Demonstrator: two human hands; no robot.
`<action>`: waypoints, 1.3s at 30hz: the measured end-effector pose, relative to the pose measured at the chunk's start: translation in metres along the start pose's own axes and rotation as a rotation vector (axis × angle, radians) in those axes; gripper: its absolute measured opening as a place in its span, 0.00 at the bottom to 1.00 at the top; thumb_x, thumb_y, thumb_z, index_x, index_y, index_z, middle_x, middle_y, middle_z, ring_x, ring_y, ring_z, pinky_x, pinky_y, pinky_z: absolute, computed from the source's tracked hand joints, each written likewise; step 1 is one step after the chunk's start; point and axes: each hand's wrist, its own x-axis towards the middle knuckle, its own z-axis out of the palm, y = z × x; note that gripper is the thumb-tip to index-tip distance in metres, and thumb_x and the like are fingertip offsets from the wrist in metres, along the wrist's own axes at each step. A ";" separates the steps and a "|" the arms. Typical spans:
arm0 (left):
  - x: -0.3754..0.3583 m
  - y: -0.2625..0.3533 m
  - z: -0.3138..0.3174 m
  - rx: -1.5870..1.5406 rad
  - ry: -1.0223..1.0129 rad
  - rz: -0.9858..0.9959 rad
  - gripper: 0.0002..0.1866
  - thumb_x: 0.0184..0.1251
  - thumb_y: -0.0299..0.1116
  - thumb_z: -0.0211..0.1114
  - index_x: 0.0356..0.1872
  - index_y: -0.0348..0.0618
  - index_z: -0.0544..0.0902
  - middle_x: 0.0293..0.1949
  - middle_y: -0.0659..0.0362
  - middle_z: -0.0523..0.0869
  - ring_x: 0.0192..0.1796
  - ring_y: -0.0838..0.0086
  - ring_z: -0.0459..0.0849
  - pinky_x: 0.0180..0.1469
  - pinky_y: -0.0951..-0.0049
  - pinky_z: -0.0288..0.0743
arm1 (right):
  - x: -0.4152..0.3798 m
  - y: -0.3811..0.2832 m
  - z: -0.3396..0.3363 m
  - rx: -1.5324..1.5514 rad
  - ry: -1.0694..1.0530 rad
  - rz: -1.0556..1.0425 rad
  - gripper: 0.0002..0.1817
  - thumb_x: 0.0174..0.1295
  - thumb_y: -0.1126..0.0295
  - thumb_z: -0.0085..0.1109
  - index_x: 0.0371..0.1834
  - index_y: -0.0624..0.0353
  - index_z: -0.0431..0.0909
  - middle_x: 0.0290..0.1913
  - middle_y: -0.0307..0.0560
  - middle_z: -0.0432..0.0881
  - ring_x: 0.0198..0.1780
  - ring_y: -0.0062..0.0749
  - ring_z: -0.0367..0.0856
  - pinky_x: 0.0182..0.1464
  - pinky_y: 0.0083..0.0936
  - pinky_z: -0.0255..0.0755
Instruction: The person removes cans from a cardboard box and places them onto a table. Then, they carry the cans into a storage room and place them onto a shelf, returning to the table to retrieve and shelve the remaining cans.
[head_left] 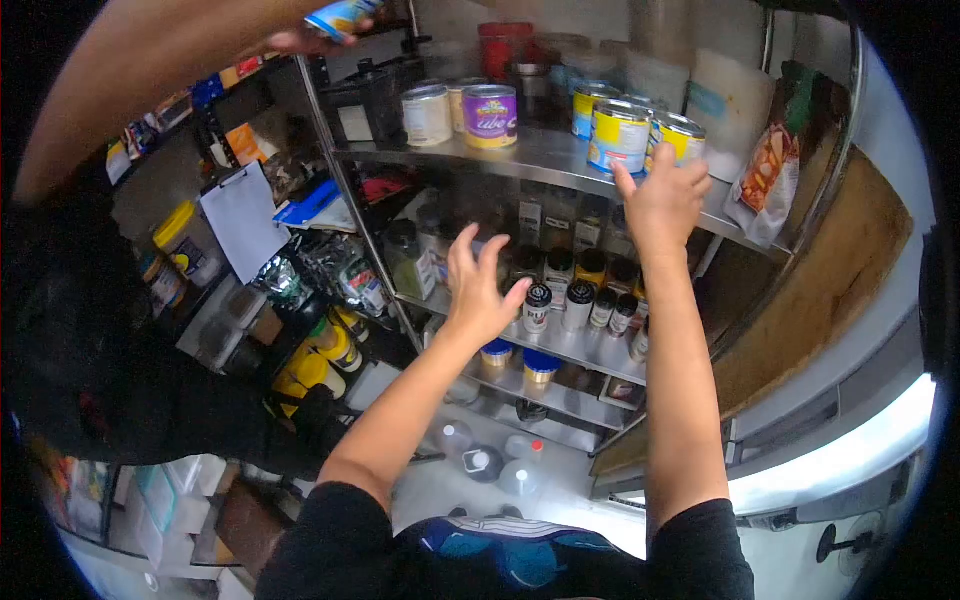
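Observation:
My left hand [478,290] is raised in front of the middle shelf with its fingers apart and nothing in it. Spice jars with black lids stand just beyond it, one of them a small jar [537,308]. My right hand [665,200] is at the upper shelf's front edge, its fingers spread in front of a yellow and blue can [618,137] and another yellow can [679,138]. Whether its fingertips touch them is unclear. Farther left on that shelf stand a purple can [490,117] and a pale can [427,115].
Another person's arm [150,75] reaches across the upper left, a blue can [342,18] in its hand. A bagged item [768,180] hangs at the shelf's right end. A clipboard [243,220] is at left. Clear jugs [482,462] stand on the floor below.

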 end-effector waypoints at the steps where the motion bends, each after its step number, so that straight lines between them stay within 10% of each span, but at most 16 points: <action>1: -0.011 -0.004 -0.003 0.001 -0.012 -0.017 0.34 0.50 0.38 0.71 0.59 0.44 0.68 0.64 0.39 0.56 0.64 0.42 0.58 0.65 0.50 0.55 | -0.001 0.000 -0.002 0.004 0.014 -0.015 0.33 0.46 0.48 0.70 0.50 0.54 0.70 0.44 0.63 0.68 0.47 0.60 0.69 0.47 0.45 0.70; 21: -0.321 -0.078 -0.166 0.088 -0.316 -0.570 0.29 0.48 0.33 0.72 0.53 0.41 0.72 0.61 0.37 0.59 0.63 0.42 0.61 0.65 0.53 0.57 | -0.009 -0.033 0.018 0.047 -0.056 0.080 0.34 0.57 0.55 0.60 0.62 0.61 0.61 0.40 0.56 0.82 0.45 0.48 0.81 0.55 0.46 0.64; 30: -0.392 -0.095 -0.197 0.129 -0.355 -0.670 0.27 0.48 0.36 0.71 0.51 0.42 0.73 0.60 0.36 0.62 0.62 0.42 0.63 0.65 0.54 0.59 | -0.005 -0.039 0.028 -0.042 -0.090 0.130 0.22 0.54 0.52 0.61 0.51 0.44 0.76 0.47 0.48 0.80 0.52 0.41 0.77 0.55 0.46 0.61; 39: -0.508 -0.068 -0.192 0.046 -0.613 -0.965 0.21 0.54 0.39 0.66 0.50 0.47 0.76 0.50 0.47 0.77 0.53 0.52 0.76 0.54 0.58 0.72 | 0.070 0.088 0.145 0.022 -0.208 -0.170 0.29 0.58 0.40 0.53 0.54 0.48 0.78 0.51 0.49 0.82 0.50 0.45 0.80 0.51 0.42 0.72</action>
